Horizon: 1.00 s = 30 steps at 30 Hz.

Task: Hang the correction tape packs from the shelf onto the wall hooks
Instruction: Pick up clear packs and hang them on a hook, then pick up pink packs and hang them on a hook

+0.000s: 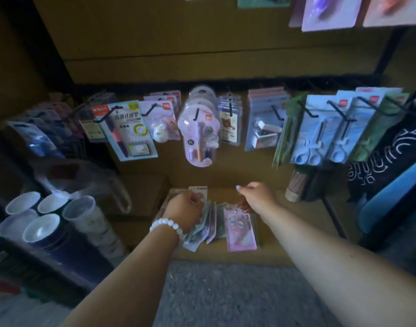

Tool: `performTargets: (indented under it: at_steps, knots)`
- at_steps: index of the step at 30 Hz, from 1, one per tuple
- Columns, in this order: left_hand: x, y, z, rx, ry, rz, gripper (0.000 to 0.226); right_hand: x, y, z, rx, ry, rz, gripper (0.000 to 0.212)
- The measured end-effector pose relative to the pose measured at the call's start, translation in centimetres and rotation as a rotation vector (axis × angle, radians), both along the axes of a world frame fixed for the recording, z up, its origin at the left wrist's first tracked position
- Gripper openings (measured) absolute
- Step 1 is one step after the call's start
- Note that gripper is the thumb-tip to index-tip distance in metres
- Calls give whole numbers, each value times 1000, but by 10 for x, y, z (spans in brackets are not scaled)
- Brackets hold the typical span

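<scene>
The place is dim, and the wall [155, 38] behind everything is brown board. A low brown shelf [285, 232] stands against it, and in front of the shelf the floor [226, 298] is grey and rough like carpet. A dark rail [226, 84] crosses the wall, and under it black wall hooks [196, 114] stick out in a row; about ten hooks can be seen, the ones at the far left are too dark to count well. Each hook carries stationery cards: one card with a pen [129, 131], one clear round blister pack [200, 135], and at the right three light blue cards with scissors [320, 135].

At the left side five plastic cups [79, 208] stand close together, their mouths up. At the right edge there is a blue chair [391, 204] with dark cloth on it.

The correction tape packs [211, 223] lie on the shelf, in a loose fanned pile; the number in the pile I cannot tell. One pink pack [240, 230] lies flat just beside the pile, to its right.

The left hand [185, 206], with a white bead bracelet [165, 225] on the wrist, has its grip curled around the top of the pile. The right hand [256, 197] is over the upper edge of the pink pack, its fingers bent down toward it; if they pinch the pack or only touch it, I cannot tell.
</scene>
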<state>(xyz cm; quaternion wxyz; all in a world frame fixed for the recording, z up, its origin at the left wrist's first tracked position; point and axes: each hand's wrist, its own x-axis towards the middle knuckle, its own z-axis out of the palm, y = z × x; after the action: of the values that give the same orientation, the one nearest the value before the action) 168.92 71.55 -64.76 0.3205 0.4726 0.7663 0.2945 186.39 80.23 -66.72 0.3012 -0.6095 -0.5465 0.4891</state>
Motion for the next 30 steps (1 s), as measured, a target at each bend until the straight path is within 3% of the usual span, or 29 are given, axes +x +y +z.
performTargets:
  at_steps: [12,16,26,30]
  knots:
    - [14,31,-87,-161,-127,16,10,28,33,-128,-326,-214,-150,27]
    - [18,36,-111,-187,-165,22,15,31,32,-159,-413,-267,-127,45]
    - [24,37,-140,-256,-264,29,22,27,29,-192,-435,-384,-37,48]
    - [25,37,-139,-264,-299,40,22,28,31,-186,-355,-226,-134,24]
